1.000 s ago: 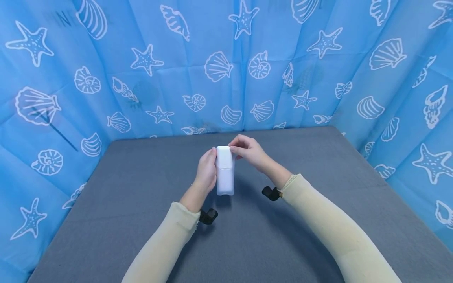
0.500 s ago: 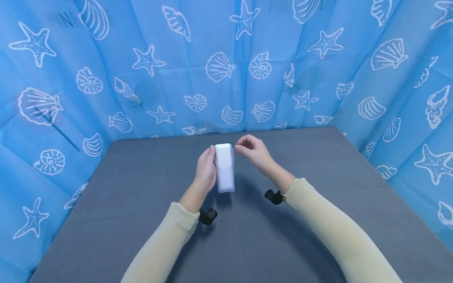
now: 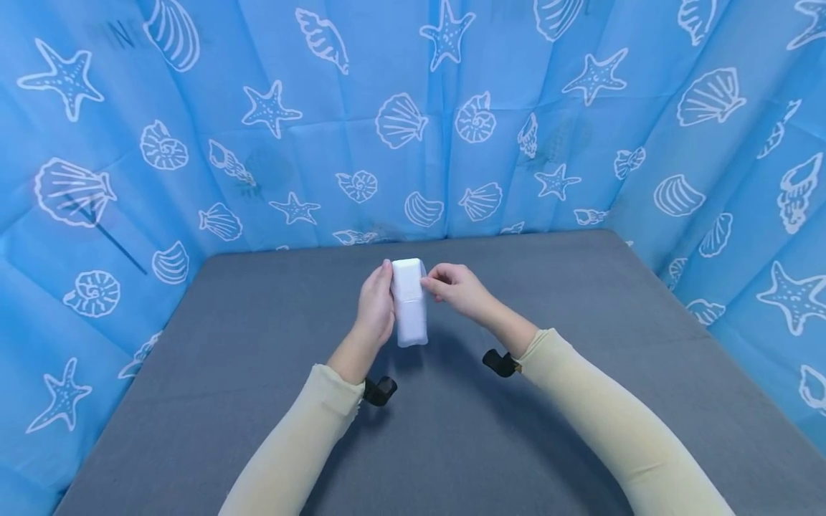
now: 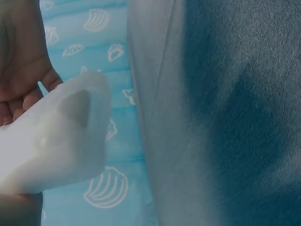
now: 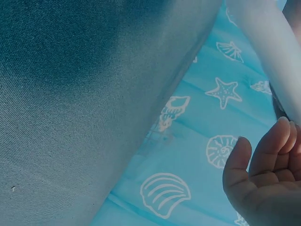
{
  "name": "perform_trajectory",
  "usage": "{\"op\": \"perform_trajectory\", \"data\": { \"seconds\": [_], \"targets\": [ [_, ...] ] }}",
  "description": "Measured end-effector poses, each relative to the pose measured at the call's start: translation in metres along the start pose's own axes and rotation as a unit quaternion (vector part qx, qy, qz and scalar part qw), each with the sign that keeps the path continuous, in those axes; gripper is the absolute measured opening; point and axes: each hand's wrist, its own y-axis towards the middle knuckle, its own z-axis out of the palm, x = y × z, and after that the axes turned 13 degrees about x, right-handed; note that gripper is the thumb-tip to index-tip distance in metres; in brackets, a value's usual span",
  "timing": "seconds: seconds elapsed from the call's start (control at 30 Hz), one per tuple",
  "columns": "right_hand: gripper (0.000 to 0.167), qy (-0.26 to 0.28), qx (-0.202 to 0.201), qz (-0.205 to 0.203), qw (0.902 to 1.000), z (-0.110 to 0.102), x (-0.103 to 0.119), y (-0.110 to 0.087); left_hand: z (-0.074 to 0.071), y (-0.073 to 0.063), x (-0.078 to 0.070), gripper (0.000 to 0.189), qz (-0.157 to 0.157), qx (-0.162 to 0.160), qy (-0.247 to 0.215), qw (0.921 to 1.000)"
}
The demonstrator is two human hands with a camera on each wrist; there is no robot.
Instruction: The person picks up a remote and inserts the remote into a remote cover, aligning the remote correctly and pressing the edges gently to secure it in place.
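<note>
A white oblong pack point(image 3: 409, 297) with a crosswise seam is held up over the table, and a thin see-through film point(image 3: 423, 269) shows along its edge. My left hand point(image 3: 376, 308) grips its left side, thumb upward, its fingers behind it hidden. My right hand point(image 3: 459, 292) is at the pack's upper right edge with curled fingers, fingertips pinching at the film. In the left wrist view, the pack point(image 4: 70, 136) looks glossy and rounded, partly washed out by glare. The right wrist view has the fingertips point(image 5: 282, 126) close to the pack point(image 5: 277, 52).
Below is a grey cloth-covered table point(image 3: 555, 430). Blue curtains point(image 3: 323, 129) with white shell and starfish prints surround its back and sides. A black wrist camera point(image 3: 381, 392) hangs at the left wrist, another point(image 3: 500, 362) at the right.
My right hand moves off the pack's top corner to the right, then comes back lower on its right edge. The pack rises slightly in my left hand, which keeps its grip.
</note>
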Motion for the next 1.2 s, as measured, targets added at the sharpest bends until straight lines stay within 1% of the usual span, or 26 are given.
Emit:
{"op": "perform_trajectory", "data": {
  "seconds": [0.1,0.2,0.27,0.37,0.43,0.57,0.63,0.67,0.73,0.77,0.83,0.87,0.9,0.97,1.03,1.1,1.2],
  "targets": [
    [0.019,-0.006,0.010,-0.007,0.9999,0.001,0.001,0.000,-0.001,0.001,-0.001,0.049,-0.027,0.011,0.035,0.9990],
    [0.019,-0.006,0.021,-0.009,0.9997,0.002,0.001,0.000,-0.002,0.002,-0.003,0.051,-0.059,0.009,0.066,0.9960],
    [0.020,0.005,0.025,-0.005,0.9997,0.002,0.002,-0.001,-0.003,0.002,-0.003,0.051,-0.065,0.001,0.070,0.9954],
    [0.021,0.050,0.029,0.010,0.9983,0.003,0.004,-0.001,-0.004,0.002,-0.001,0.049,-0.047,0.000,0.065,0.9968],
    [0.021,0.090,0.026,0.024,0.9953,0.003,0.006,-0.001,-0.006,0.002,-0.001,0.049,-0.029,0.010,0.063,0.9975],
    [0.020,0.175,0.021,0.046,0.9832,0.002,0.006,0.000,-0.009,0.003,-0.001,0.049,-0.011,0.039,0.077,0.9962],
    [0.020,0.196,0.013,0.053,0.9790,0.002,0.006,0.000,-0.010,0.002,-0.003,0.048,-0.009,0.050,0.085,0.9951],
    [0.019,0.196,0.009,0.052,0.9791,0.003,0.005,0.001,-0.010,0.002,-0.003,0.047,-0.008,0.051,0.089,0.9947],
    [0.018,0.175,-0.004,0.039,0.9838,0.004,0.004,0.001,-0.010,0.001,-0.004,0.045,-0.004,0.044,0.097,0.9943],
    [0.015,0.152,-0.015,0.025,0.9880,0.005,0.003,0.001,-0.009,0.001,-0.004,0.045,-0.001,0.038,0.105,0.9937],
    [0.011,0.082,-0.043,-0.014,0.9956,0.006,0.002,0.001,-0.007,0.000,-0.003,0.043,0.007,0.025,0.125,0.9919],
    [0.010,0.042,-0.058,-0.033,0.9969,0.007,0.001,0.001,-0.007,0.001,-0.003,0.042,0.011,0.019,0.133,0.9909],
    [0.010,-0.001,-0.074,-0.052,0.9959,0.008,0.001,0.001,-0.006,0.000,-0.002,0.042,0.016,0.013,0.142,0.9897],
    [0.009,-0.087,-0.105,-0.079,0.9874,0.010,0.001,0.000,-0.004,0.000,-0.001,0.040,0.025,0.006,0.154,0.9878],
    [0.008,-0.158,-0.119,-0.089,0.9761,0.013,0.003,-0.001,-0.002,0.000,-0.001,0.039,0.034,-0.001,0.156,0.9872],
    [0.011,-0.202,-0.121,-0.085,0.9681,0.016,0.006,-0.002,-0.001,0.000,0.000,0.037,0.044,-0.008,0.156,0.9868],
    [0.014,-0.252,-0.112,-0.064,0.9589,0.019,0.010,-0.002,0.000,0.000,0.001,0.034,0.057,-0.017,0.159,0.9856]
  ]
}}
